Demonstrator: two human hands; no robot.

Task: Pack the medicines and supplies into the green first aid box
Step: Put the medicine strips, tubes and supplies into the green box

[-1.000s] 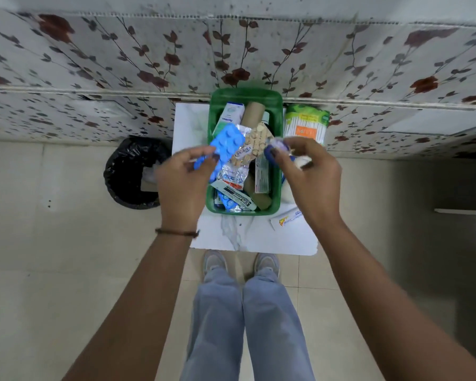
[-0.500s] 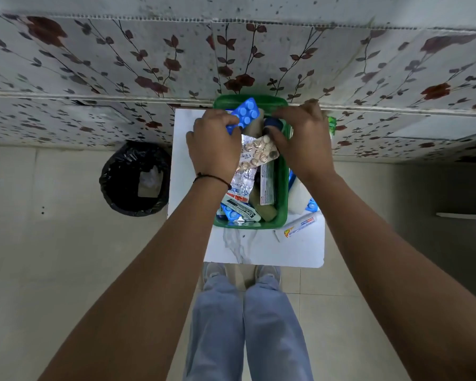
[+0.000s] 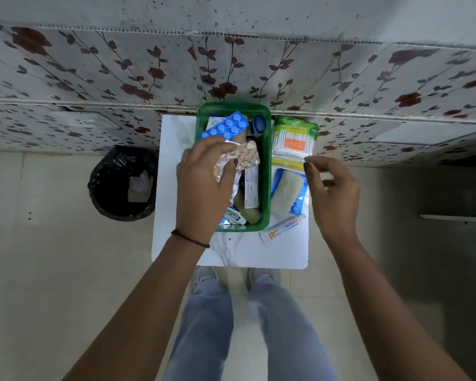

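Note:
The green first aid box (image 3: 265, 166) stands on a small white table (image 3: 173, 215). At its far end lie a blue blister pack (image 3: 226, 128) and a blue-capped item (image 3: 259, 125). Silver blister strips (image 3: 246, 155), a tan roll and small cartons fill the rest. My left hand (image 3: 204, 177) hovers over the box's left side, above the silver strips, with loosely curled fingers holding nothing. My right hand (image 3: 331, 188) is open to the right of the box. It is near a cotton swab pack (image 3: 293, 140), a gauze roll in blue wrap (image 3: 288, 191) and an ointment tube (image 3: 283, 228).
A black-lined bin (image 3: 123, 182) stands on the floor left of the table. A flower-patterned tiled wall (image 3: 231, 64) rises just behind the box. My legs and shoes are below the table's near edge.
My left hand has let go of the blue blister pack, which now lies at the box's far end. Both hands have drawn back, the right one out to the side.

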